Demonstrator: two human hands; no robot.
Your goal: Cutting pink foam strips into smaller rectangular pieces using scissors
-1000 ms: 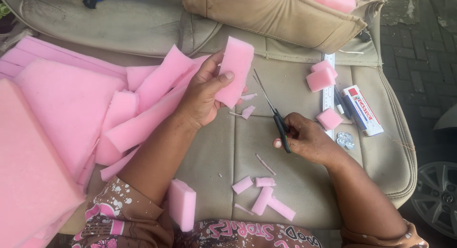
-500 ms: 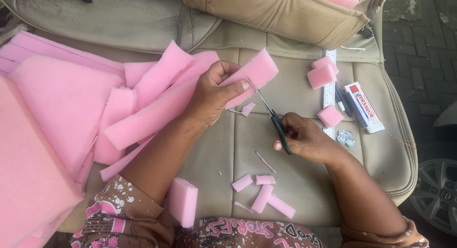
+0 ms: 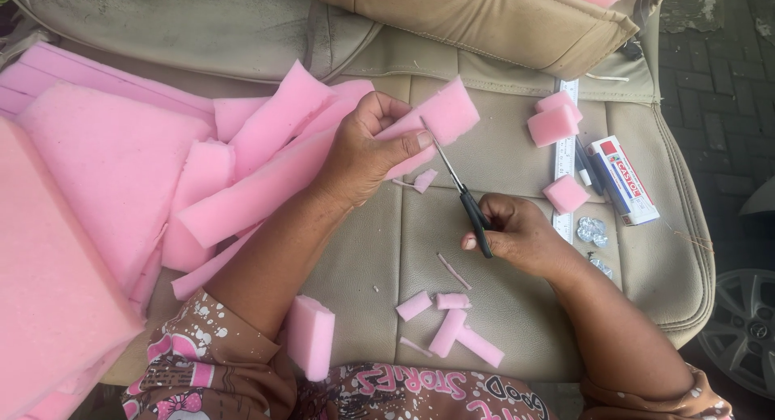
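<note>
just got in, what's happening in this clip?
A person is cutting pink foam over a beige car seat. The left hand holds up a foam piece, pinched between thumb and fingers. The right hand works black-handled scissors, blades at the piece's lower edge. Small offcuts lie on the cushion below, with a thicker foam block near the person's lap. Big foam sheets are piled on the left. A ruler, a small box and more foam blocks sit at the right.

Left hand (image 3: 363, 158) grips foam piece (image 3: 440, 121); right hand (image 3: 517, 234) works scissors (image 3: 460, 190)
</note>
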